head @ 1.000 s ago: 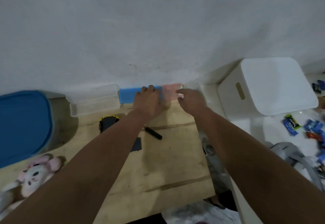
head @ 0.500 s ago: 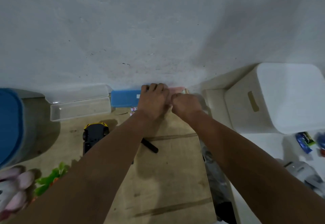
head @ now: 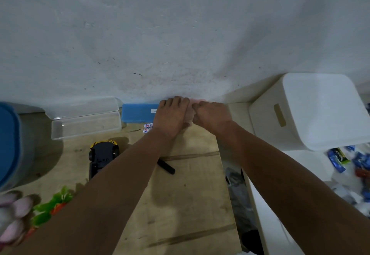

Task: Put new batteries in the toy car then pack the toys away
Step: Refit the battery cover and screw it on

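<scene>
Against the wall, left hand and right hand meet over a pink box beside the blue box; fingers curled on it. Batteries just left of left wrist; upturned toy car farther left, long axis toward wall.

- The pink box is almost wholly hidden under both hands; their grip cannot be told.
- The left arm covers part of the car.
- Batteries: labels too small to read.
- The plush is blurred and cut by the left edge.
</scene>
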Demonstrator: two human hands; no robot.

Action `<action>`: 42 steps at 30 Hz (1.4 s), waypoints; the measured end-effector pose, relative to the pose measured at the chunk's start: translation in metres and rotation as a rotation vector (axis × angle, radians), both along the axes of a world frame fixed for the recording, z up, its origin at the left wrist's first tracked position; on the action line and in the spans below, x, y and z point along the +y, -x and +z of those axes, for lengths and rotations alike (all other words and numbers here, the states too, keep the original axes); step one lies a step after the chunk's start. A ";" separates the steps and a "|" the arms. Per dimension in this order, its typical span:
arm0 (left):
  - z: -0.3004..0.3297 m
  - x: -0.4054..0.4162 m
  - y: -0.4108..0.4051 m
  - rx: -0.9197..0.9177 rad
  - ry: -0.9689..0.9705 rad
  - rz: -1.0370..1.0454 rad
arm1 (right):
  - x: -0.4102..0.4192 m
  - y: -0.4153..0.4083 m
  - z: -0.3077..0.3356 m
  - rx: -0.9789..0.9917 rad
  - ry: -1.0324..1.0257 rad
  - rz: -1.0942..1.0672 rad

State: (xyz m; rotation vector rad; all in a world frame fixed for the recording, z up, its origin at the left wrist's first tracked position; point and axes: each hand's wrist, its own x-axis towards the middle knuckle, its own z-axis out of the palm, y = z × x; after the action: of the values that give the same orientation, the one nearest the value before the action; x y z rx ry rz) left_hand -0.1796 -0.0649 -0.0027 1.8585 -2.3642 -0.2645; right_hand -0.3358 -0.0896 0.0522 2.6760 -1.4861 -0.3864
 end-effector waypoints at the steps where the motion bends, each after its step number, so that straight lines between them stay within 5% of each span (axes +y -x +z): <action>1: -0.001 0.002 -0.001 0.011 0.019 0.006 | -0.001 0.004 -0.003 -0.033 0.013 0.012; 13: 0.005 -0.005 -0.014 0.160 0.175 0.071 | -0.008 0.023 0.004 -0.375 0.110 0.014; 20: 0.004 -0.013 -0.020 0.143 0.182 0.054 | -0.001 0.013 -0.015 -0.247 -0.222 0.038; 37: 0.005 -0.017 -0.019 0.163 0.252 0.054 | -0.003 0.014 -0.054 -0.501 0.006 0.149; 42: 0.009 -0.015 -0.018 0.156 0.205 0.069 | 0.017 0.026 -0.042 -0.481 0.098 0.027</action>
State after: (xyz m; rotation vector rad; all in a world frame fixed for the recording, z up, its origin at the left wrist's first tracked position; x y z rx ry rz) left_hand -0.1619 -0.0794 0.0058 1.7535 -2.1323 -0.1481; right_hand -0.3614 -0.0731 0.0107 2.8301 -1.5133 0.3509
